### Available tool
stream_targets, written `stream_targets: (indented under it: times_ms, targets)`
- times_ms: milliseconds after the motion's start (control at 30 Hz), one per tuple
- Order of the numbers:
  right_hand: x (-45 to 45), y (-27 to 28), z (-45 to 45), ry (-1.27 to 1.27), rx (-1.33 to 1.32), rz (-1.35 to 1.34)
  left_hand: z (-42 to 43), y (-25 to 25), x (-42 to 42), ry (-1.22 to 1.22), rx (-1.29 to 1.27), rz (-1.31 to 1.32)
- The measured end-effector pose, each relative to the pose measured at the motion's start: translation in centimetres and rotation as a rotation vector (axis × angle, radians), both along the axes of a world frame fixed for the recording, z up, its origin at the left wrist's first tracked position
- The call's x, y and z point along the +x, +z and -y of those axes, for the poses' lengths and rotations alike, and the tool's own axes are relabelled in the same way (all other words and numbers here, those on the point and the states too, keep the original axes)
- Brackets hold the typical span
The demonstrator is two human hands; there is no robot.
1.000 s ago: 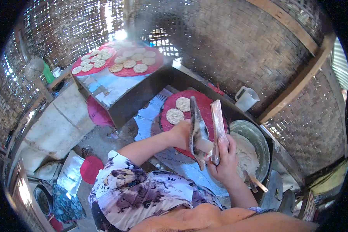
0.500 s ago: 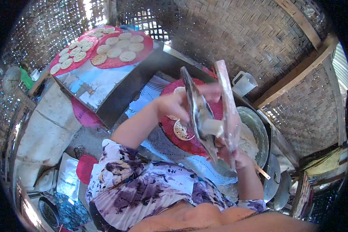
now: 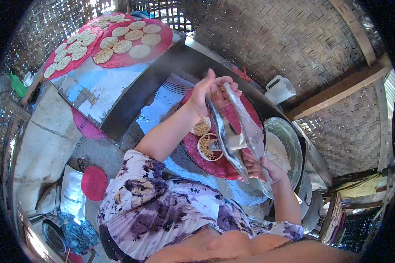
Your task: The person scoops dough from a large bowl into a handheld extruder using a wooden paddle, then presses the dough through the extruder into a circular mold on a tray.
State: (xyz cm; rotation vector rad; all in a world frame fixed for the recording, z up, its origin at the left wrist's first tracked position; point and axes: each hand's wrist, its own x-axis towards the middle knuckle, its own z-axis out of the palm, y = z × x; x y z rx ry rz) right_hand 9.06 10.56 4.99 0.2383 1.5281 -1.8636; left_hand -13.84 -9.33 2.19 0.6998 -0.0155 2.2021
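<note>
A hand-held press [image 3: 232, 136] of two long boards with a white cylinder between them tilts over a round red mat [image 3: 219, 168]. My left hand [image 3: 213, 90] is closed round the far ends of the boards. Round the near ends my right hand [image 3: 263, 168] is wrapped. Just left of the press, a white ring [image 3: 210, 149] with noodle-like strands in it lies on the mat. Behind it on the mat sits a strand disc [image 3: 202, 126]. The press hides part of the mat.
A large bowl of pale dough [image 3: 276, 151] stands at the right, with a clear jug [image 3: 281, 90] behind it. Several pale discs lie on red sheets [image 3: 160, 47] on the raised table at the back left. A red round piece [image 3: 94, 183] lies at lower left.
My left hand has moved from beside the near board up to the far ends of the press and closed there. The view has shifted, and the ring with strands, hidden at first, now shows.
</note>
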Motion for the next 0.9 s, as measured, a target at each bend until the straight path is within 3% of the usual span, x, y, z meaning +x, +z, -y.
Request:
stream_targets:
  times_ms: [33, 267, 300, 367, 500, 567, 900]
  targets:
    - [-0.2, -0.1, -0.1, 0.005, 0.014, 0.011, 0.4, 0.2, 0.3, 0.035, -0.133, 0.131]
    - [-1.8, 0.1, 0.9, 0.075, 0.109, -0.015, 2.6, -1.1, -0.4, 0.004, 0.018, 0.068]
    - [-2.2, 0.5, 1.2, 0.068, 0.132, -0.027, 2.9, -0.8, -0.4, 0.077, -0.082, 0.094]
    - [-2.9, 1.3, 2.0, 0.052, 0.179, -0.058, 2.5, -1.0, -1.2, 0.038, -0.044, 0.086]
    - [-2.9, 1.8, 1.2, -0.005, 0.377, -0.099, 1.2, -1.5, -1.9, -0.028, 0.019, 0.082]
    - [-2.3, 2.9, 1.3, -0.061, 0.495, -0.170, 0.4, -1.3, -1.4, 0.043, -0.087, 0.121]
    - [1.2, 3.4, 1.9, -0.115, 0.362, -0.011, 0.4, -1.9, 2.5, 0.039, -0.246, 0.282]
